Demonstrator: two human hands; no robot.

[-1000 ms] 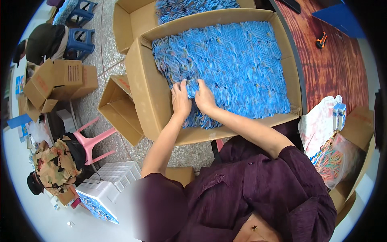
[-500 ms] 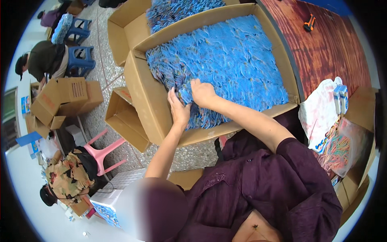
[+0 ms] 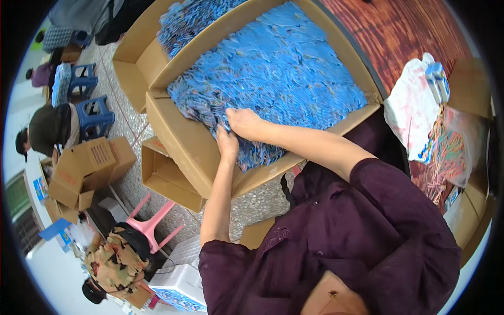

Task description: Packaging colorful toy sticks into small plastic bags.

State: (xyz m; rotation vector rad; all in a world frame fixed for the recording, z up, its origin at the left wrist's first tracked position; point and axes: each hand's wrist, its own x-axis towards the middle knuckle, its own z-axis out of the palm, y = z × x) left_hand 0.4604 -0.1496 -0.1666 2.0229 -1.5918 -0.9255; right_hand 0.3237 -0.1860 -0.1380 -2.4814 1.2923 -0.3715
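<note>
A large cardboard box (image 3: pixel 178 137) is packed with rows of thin, blue mesh-patterned pieces (image 3: pixel 283 65); their exact kind cannot be made out. Toward the box's near left corner, the pieces stand on edge and look darker, with specks of other colours. There my right hand (image 3: pixel 244 124) is closed, pinching some of the blue pieces between thumb and fingers. Just below and left of it, my left hand (image 3: pixel 227 144) presses in among the same pieces. Its fingers are closed, partly hidden behind the right hand. The two hands nearly touch.
Behind stands another box of blue pieces (image 3: pixel 197 21). An open cardboard box (image 3: pixel 165 178) and a pink stool (image 3: pixel 148 227) are at left, with people seated farther off. At right, a red-brown table (image 3: pixel 404 31) adjoins a white cloth (image 3: pixel 412 105) and coloured strands (image 3: pixel 438 157).
My hands have drawn closer together. The left fingers, spread over the pieces before, are now bunched beside the right hand. The view has turned, shifting the big box up and left.
</note>
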